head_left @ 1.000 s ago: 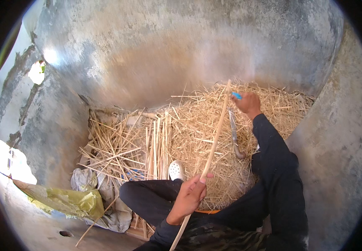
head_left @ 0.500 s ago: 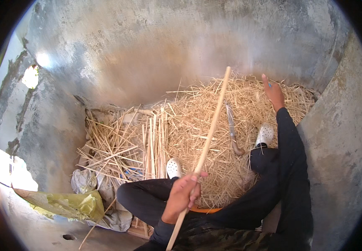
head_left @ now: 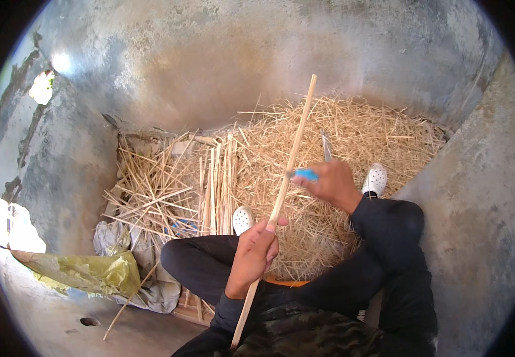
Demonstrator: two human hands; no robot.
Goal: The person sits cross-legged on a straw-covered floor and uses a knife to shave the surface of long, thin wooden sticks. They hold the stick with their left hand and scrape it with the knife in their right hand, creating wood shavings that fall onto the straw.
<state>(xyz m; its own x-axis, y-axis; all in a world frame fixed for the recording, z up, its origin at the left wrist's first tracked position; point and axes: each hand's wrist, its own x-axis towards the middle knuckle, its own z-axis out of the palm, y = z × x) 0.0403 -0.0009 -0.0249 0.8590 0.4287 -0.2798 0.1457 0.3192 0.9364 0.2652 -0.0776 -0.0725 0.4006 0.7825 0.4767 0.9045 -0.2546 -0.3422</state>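
Stained grey walls, bright openings

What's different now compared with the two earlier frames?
The right hand, holding a blue tool, moved right, away from the strip, then back to it, nearer the left hand. Nothing was released. The left hand still grips the strip; the knife stayed on the straw.

Stick: slants up from your lap over the straw heap, barring level sideways passes.
Heap's far right corner: you have open room above.
Heap's far edge: the wall stops you.
Knife: blade lies low beyond your right hand.
Heap's left edge: your left shoe and upright sticks crowd low passes.
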